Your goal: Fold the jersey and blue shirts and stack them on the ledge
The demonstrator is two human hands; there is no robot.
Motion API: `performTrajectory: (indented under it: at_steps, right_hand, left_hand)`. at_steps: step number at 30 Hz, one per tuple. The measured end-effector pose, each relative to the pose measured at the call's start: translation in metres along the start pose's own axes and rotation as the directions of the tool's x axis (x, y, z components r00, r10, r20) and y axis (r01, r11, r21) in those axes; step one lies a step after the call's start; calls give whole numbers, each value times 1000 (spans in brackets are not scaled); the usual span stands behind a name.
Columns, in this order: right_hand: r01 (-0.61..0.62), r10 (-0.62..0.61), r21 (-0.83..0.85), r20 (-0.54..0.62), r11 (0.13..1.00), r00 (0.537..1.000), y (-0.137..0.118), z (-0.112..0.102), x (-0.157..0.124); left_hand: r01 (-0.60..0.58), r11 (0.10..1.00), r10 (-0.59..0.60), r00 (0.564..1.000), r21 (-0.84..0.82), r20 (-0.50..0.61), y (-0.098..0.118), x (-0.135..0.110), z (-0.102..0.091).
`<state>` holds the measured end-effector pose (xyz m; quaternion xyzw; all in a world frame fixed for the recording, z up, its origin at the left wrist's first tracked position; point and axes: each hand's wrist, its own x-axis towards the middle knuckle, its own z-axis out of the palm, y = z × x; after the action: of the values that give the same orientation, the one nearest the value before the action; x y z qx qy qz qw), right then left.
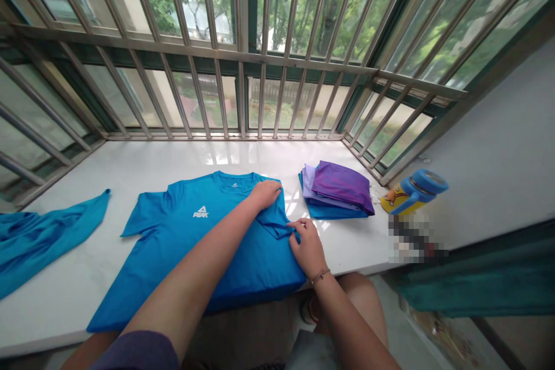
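Lying front up on the white table [56, 307], the blue T-shirt [186, 237] outsized both the loose blue garment [47, 231] to its left and the folded stack [342, 191] to its right. The right hand [309, 248] had its fingers narrowed in a pinch on the creased sleeve [274, 224], while the left hand [265, 194] lay over the shirt beside the collar [236, 180], whether gripping or merely pressing one could not tell. Doing this well seemed to call for a flat, steady left hand and a light, even pull that eased out wrinkles.
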<state>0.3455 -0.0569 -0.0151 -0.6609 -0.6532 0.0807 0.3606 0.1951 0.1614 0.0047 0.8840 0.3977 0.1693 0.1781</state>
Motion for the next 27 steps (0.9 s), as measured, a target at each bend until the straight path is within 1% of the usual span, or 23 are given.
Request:
performTrajectory:
  at_steps: [4,8,10,12,14,17,21,22,24,27]
  right_hand:
    - [4,-2,-45,30,999,1000,0,-2,-2]
    - [38,-35,-102,31,994,999,-8,-4,-3]
    - [96,-86,-140,81,985,993,-13,-5,-1]
    - [163,-133,-188,166,968,977,-18,-5,1]
    - [199,-146,-239,222,950,964,-21,-5,5]
    - [235,-165,-275,252,932,953,-21,-9,6]
    - [319,-234,-283,295,905,927,-21,-20,-1]
    - [323,-235,-290,299,901,925,-23,-22,-3]
    - [292,-209,-300,278,908,937,-29,-23,-5]
    - [195,-140,-309,193,931,971,-42,-15,-2]
  left_hand:
    - [-34,999,34,999,25,9,-2,-13,7]
    - [-20,999,20,1000,38,8,-2,-17,10]
    - [-15,999,15,1000,41,8,-1,-17,11]
    - [-12,999,11,1000,41,8,0,-18,12]
    - [-10,999,10,1000,41,11,1,-18,12]
    - [-8,999,7,1000,44,20,2,-18,11]
    - [-7,999,5,1000,48,30,2,-18,11]
    - [-7,999,5,1000,48,31,2,-18,11]
    - [-5,999,3,1000,47,31,2,-18,11]
    - [0,999,-1,1000,41,28,1,-18,11]
